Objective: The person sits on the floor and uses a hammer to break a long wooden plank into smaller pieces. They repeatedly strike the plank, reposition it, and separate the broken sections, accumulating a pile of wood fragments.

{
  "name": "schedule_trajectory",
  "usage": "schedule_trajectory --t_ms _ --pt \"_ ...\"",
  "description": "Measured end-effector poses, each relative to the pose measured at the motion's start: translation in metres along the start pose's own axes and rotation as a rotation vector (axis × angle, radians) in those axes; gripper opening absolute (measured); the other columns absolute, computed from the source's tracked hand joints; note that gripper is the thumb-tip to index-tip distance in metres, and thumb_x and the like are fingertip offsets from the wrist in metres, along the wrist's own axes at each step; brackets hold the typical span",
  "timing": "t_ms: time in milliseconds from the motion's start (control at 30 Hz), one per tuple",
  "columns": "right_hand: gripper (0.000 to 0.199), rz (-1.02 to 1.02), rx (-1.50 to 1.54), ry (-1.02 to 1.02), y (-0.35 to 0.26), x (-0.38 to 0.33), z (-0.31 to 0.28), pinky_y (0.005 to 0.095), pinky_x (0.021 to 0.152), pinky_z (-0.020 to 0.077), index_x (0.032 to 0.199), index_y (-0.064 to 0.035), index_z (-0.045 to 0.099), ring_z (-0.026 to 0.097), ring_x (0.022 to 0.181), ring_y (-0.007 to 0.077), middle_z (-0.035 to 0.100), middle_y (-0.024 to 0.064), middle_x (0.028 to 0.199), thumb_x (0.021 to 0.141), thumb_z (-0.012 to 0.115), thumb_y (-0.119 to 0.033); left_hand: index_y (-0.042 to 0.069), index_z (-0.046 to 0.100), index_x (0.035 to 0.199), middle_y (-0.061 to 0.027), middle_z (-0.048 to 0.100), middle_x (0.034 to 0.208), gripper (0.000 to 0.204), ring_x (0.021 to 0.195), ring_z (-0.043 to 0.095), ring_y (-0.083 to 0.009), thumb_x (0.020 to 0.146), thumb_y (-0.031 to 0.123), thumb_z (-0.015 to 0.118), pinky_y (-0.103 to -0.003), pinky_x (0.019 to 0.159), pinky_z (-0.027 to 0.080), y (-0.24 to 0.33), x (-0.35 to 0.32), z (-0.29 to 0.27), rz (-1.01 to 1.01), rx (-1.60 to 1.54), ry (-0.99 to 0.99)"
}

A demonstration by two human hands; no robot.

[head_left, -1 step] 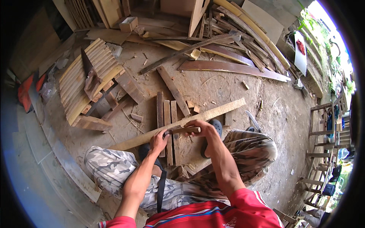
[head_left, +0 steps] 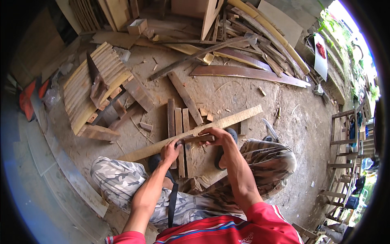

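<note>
Both hands meet over a long pale wooden batten (head_left: 237,116) that slants across my legs. My left hand (head_left: 169,153) is closed around the dark end of a wooden-handled tool (head_left: 196,139); its fingers hide that end, so the tool's kind does not show. My right hand (head_left: 220,134) grips the handle near its butt, fingers curled over it. Beneath the batten lie several dark wooden bars (head_left: 178,118), side by side and pointing away from me. My dark clog (head_left: 232,136) rests beside the batten near my right hand.
A slatted wooden stand (head_left: 87,89) at left carries a handsaw (head_left: 98,87). Far off, scrap boards (head_left: 248,73) pile up. A curved blade (head_left: 270,128) lies on the floor right of my foot. A wooden rack (head_left: 343,142) lines the right side.
</note>
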State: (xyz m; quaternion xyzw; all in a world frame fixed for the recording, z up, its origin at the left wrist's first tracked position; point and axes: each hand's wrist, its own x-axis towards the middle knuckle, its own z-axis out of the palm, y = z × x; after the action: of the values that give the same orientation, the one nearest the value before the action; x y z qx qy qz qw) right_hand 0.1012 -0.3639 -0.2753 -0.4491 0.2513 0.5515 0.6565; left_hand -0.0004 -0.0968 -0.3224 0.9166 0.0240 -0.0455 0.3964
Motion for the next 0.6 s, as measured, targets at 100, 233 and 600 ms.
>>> schedule_trajectory --t_ms 100,233,600 --pt "0.026 -0.153 -0.061 0.166 -0.013 -0.021 -0.004 0.0295 0.061 0.0605 0.109 0.0013 0.065 0.072 0.083 0.0264 0.071 0.0181 0.101 0.090 0.067 -0.017 0.010 0.068 0.115 -0.0167 0.070 0.110 0.035 0.102 0.066 -0.0362 0.085 0.028 0.072 -0.042 0.085 0.053 0.017 0.006 -0.002 -0.004 0.025 0.023" --pt "0.024 -0.366 -0.133 0.273 -0.008 -0.023 -0.001 0.0311 0.066 0.0631 0.100 0.0075 0.065 0.071 0.083 0.0273 0.068 0.0189 0.102 0.085 0.071 -0.011 0.013 0.069 0.115 -0.0168 0.071 0.104 0.037 0.097 0.068 -0.0359 0.084 0.032 0.072 -0.042 0.082 0.054 0.028 0.009 -0.004 -0.060 0.054 0.046" --pt "0.026 -0.550 -0.461 0.442 -0.002 -0.011 -0.004 0.0288 0.061 0.0587 0.098 0.0050 0.071 0.069 0.065 0.0185 0.071 0.0102 0.081 0.082 0.071 -0.015 0.012 0.068 0.116 -0.0158 0.071 0.104 0.038 0.095 0.067 -0.0370 0.085 0.035 0.072 -0.045 0.079 0.053 0.034 0.011 0.005 -0.125 0.122 -0.048"
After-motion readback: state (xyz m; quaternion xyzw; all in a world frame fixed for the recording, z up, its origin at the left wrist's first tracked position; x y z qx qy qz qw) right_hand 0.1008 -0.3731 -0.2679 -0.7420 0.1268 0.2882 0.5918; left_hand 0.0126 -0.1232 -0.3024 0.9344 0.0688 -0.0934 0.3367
